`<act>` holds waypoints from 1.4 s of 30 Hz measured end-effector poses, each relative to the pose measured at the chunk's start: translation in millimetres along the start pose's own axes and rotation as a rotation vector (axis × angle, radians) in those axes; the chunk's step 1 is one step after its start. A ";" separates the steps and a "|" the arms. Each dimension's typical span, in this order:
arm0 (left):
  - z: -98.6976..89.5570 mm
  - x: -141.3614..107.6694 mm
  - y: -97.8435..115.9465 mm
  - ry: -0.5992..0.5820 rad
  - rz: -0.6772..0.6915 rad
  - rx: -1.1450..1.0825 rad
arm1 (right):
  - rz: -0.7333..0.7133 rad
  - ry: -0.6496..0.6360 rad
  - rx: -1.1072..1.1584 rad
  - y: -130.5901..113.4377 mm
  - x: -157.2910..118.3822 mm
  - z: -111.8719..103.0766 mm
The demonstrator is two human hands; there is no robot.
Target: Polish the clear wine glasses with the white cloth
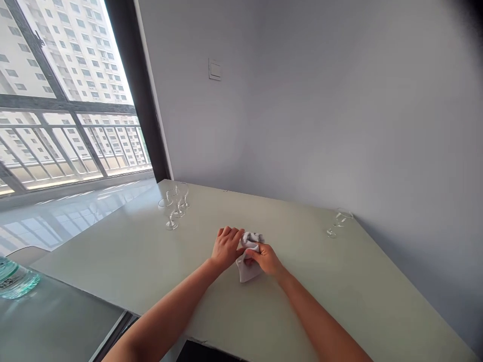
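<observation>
A white cloth (249, 271) is bunched in my right hand (268, 259), with its lower part hanging towards the tabletop. The thumb and fingers of that hand pinch it. My left hand (227, 246) is at the cloth's left side, its fingers bent and the thumb reaching to the cloth's edge. Whatever the left fingers grip is hidden behind the hand and the folds. Both hands are over the middle of the pale, glossy table (302, 301).
Several clear stemmed glasses (171, 221) stand close together at the table's far left. Another stemmed glass (343, 218) is at the far right, by the wall (302, 100). A greenish clear bottle (18, 281) lies on a grey surface (68, 322) at left.
</observation>
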State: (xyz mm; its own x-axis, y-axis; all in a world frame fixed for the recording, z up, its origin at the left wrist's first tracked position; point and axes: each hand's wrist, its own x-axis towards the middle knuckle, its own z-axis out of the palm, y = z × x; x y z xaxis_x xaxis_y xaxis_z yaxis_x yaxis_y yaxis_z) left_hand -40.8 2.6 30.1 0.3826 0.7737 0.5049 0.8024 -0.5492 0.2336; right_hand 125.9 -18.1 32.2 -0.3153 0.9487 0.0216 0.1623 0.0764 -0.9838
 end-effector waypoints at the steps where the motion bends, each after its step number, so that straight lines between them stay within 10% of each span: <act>1: -3.8 1.0 0.1 0.028 0.032 0.020 | 0.047 -0.006 0.164 0.6 0.8 -1.7; 8: -19.8 8.5 -1.7 -0.057 0.125 -0.003 | 0.073 -0.150 0.357 -9.0 -2.2 -25.2; 15: -42.8 28.5 -7.4 -0.787 0.018 -0.556 | 0.015 -0.406 0.107 -36.3 -15.0 -45.9; 22: -49.8 41.0 9.6 -0.223 0.298 0.129 | 0.054 -0.008 0.539 -17.5 -5.4 -32.9; 29: -76.7 52.4 -9.1 -0.879 0.224 -0.423 | -0.038 -0.245 0.078 -42.4 -26.9 -32.3; 36: -61.0 37.6 10.6 -0.195 0.426 0.095 | 0.080 -0.009 0.424 -35.0 -25.0 -31.2; 42: -72.7 45.0 -0.5 -0.701 0.286 -0.330 | -0.044 -0.183 0.081 -46.1 -41.1 -36.3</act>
State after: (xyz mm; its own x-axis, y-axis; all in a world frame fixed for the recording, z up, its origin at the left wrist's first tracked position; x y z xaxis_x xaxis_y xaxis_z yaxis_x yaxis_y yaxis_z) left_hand -57.2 14.7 113.1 0.8362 0.5477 -0.0286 0.4971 -0.7346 0.4618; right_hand 165.4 -49.4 83.1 -0.4867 0.8727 0.0394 0.0712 0.0846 -0.9939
